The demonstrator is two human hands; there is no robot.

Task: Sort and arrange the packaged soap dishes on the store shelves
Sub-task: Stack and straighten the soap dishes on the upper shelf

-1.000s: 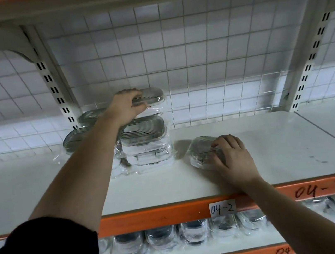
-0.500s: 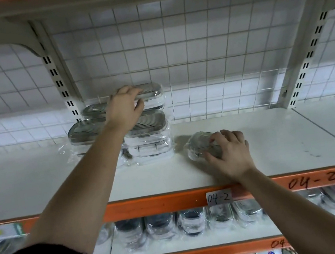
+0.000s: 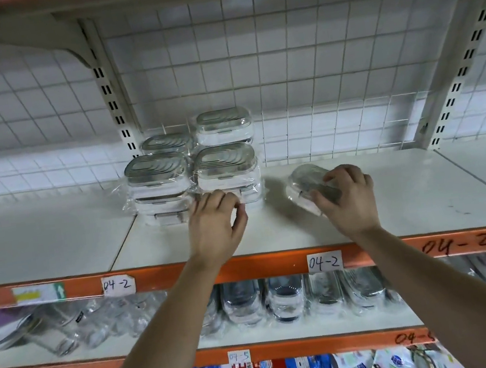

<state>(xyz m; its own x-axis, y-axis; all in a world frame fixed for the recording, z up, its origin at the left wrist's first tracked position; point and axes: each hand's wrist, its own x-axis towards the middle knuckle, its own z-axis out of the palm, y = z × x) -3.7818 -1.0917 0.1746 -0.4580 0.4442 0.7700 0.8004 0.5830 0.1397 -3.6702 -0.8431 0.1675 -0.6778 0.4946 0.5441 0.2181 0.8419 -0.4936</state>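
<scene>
Left hand (image 3: 217, 219) has dropped from the top of the stacked soap dishes (image 3: 195, 165) to their front base, fingers curled; can't tell if it grips anything. Right hand (image 3: 347, 196) is clamped on a single wrapped soap dish (image 3: 304, 181), which lies on the shelf (image 3: 410, 190) just right of the stacks, approx. mid-shelf.

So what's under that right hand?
One wrapped soap dish, lying by itself on the white shelf. The right hand grips its near end, so that part is hidden by the fingers.
</scene>
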